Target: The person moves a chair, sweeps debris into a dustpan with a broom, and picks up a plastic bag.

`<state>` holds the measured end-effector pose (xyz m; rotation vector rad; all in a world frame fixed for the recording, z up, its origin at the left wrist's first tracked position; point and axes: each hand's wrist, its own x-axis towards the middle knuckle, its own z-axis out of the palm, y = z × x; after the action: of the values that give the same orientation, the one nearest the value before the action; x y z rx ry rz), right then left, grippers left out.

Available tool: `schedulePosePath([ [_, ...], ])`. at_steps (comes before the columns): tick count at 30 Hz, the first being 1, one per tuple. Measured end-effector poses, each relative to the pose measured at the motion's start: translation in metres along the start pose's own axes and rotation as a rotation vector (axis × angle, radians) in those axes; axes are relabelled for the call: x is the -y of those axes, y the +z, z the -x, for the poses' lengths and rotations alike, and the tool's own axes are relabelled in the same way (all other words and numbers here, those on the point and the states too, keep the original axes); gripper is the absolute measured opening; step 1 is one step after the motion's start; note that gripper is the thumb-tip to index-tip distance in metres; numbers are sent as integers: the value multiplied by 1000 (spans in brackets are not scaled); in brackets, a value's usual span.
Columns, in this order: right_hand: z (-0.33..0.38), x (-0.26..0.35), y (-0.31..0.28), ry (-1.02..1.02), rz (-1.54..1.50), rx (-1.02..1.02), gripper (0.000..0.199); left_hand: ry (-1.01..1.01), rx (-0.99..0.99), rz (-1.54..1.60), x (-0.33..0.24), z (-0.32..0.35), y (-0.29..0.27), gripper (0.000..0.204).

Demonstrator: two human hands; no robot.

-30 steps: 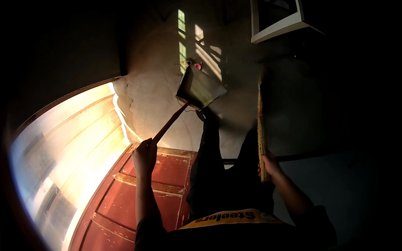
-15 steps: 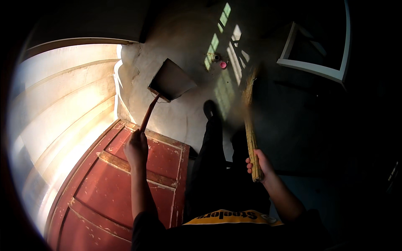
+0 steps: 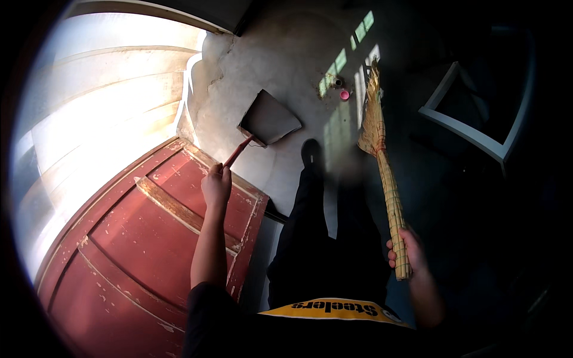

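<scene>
"So, what's happening?"
"The left hand [image 3: 216,186] is gripping a dustpan [image 3: 273,118], the right hand [image 3: 410,249] a broom [image 3: 390,194]; a pink thing [image 3: 344,95] is lying between. Probably they're preparing; sweeping would be needing bristles [image 3: 373,116] against it."

Location: dim indoor room, probably in a home; exact room type cannot be confirmed. Indicators: bare grey floor [image 3: 277,56], barred patches of light [image 3: 332,71] on it, worn red panelled door [image 3: 143,238], household straw broom [image 3: 390,185] and dustpan [image 3: 271,118].
</scene>
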<state>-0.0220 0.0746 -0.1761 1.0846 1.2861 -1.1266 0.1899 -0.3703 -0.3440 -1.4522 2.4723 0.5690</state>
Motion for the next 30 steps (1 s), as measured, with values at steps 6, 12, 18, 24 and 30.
schedulePosePath([
  [6,33,85,-67,-142,616,-124,67,-139,-44,81,-23,11,45,33],
  [12,0,174,-64,-316,944,-170,68,-213,-70,737,-44,-4,95,35],
  [18,-117,250,-15,-544,1419,-178,69,-365,5,511,-31,-42,130,41],
  [24,-202,233,-48,-672,1849,-282,74,-302,-19,203,-65,-37,100,36],
  [30,-157,190,-104,-497,2118,-366,76,-274,-107,261,-38,-5,91,32],
])
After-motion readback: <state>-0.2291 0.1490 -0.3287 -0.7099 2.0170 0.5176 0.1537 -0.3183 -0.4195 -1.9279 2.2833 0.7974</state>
